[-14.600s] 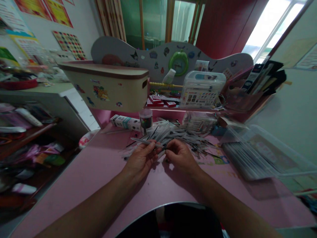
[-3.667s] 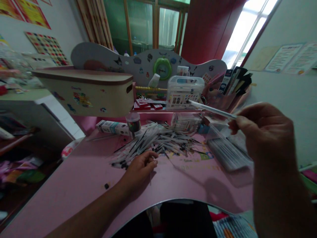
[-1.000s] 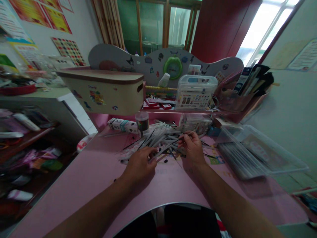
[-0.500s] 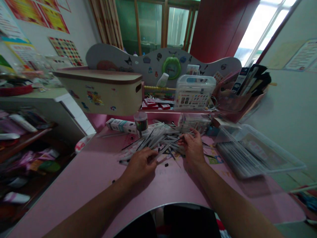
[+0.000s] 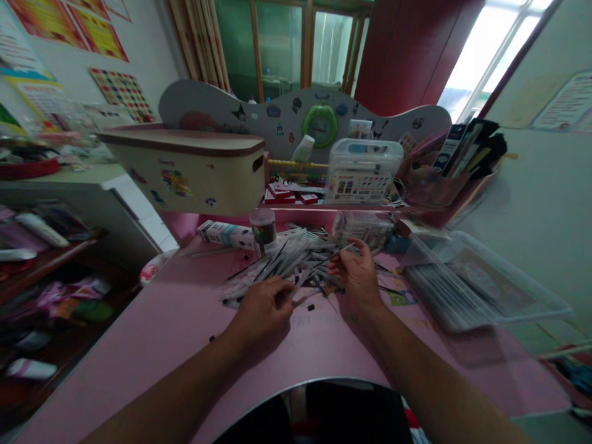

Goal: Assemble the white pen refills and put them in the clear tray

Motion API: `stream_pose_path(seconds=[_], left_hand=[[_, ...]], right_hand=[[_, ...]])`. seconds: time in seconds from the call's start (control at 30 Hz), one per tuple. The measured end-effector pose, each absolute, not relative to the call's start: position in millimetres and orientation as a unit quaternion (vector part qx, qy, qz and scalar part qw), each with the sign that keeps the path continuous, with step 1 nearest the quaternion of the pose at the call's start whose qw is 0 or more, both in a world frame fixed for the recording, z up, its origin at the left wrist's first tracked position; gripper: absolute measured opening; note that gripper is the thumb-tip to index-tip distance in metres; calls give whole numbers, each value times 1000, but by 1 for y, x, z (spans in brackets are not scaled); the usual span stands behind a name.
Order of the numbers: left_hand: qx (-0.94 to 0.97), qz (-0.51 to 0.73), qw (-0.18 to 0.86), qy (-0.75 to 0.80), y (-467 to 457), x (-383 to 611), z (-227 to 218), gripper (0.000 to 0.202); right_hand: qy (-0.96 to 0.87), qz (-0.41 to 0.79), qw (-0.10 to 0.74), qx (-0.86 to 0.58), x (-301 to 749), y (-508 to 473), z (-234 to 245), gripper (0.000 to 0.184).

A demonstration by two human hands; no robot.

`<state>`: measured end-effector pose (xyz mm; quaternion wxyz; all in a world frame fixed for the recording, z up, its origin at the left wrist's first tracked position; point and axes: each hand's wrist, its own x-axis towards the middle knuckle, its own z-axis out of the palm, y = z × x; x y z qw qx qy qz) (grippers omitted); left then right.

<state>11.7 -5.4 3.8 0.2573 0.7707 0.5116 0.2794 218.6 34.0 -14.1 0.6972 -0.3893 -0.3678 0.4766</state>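
Pink table (image 5: 152, 336) fills the lower frame, with its near edge curving inward at the bottom centre. Wide bare stretches lie at lower left and lower right. A cream wooden box (image 5: 185, 169) overhangs the table's back edge at upper left. At the right a clear plastic tray (image 5: 467, 287) of lined-up pens sits close to the table's right edge.

Between them, at centre, spreads a loose heap of pens (image 5: 291, 256). It reaches back to a small round jar (image 5: 263, 228) and a carton (image 5: 224, 233).

The left hand (image 5: 261, 305) rests knuckles-up on the heap's near edge. Its fingers are bent down onto the pens, and I cannot tell whether they grip one. Just right of it, the right hand (image 5: 359, 279) pinches a thin pen (image 5: 340, 251) between its thumb and fingers, low over the heap. A black cap (image 5: 311, 306) lies on bare table between the hands.
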Motion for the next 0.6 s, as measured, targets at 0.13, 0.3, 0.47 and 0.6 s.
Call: stream_pose_path(seconds=[0.13, 0.3, 0.47, 0.6], left_hand=[[777, 274, 265, 501, -2, 8, 2, 15], [787, 270, 261, 489, -2, 7, 6, 17], [793, 256, 284, 473, -6, 9, 10, 18], [791, 242, 294, 479, -8, 10, 11, 15]], right_hand=[[-361, 476, 699, -392, 219, 33, -13, 46], [-344, 466, 705, -409, 223, 35, -12, 40], [-321, 468, 713, -411, 224, 35, -10, 34], [-321, 467, 721, -398, 222, 33, -7, 30]])
